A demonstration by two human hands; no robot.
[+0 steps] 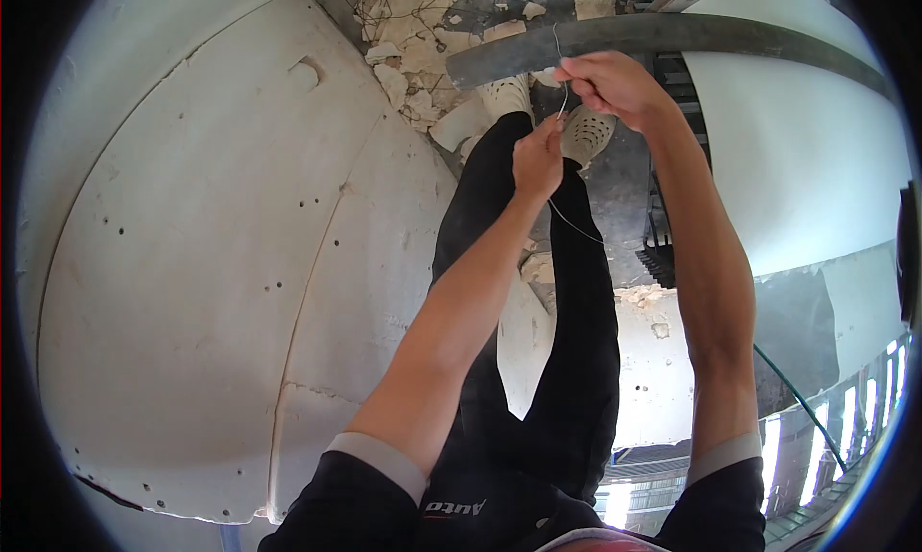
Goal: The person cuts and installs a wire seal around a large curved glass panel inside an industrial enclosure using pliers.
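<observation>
A thin pale wire [576,228] runs between my two hands and trails down in a loose curve past my leg. My left hand [539,156] is closed in a pinch on it, just over my shoes. Higher up and to the right, my right hand [607,84] grips the same wire with curled fingers. The wire's upper end bends up across a dark curved pipe or hose [672,36], which passes right behind my right hand.
White panels with small holes [221,216] curve along the left side. Broken plaster and rubble [413,82] lie ahead. My white perforated shoes [588,134] stand amid it. A dark toothed strip [656,261] hangs beside my right forearm, and a green cord [797,396] runs at lower right.
</observation>
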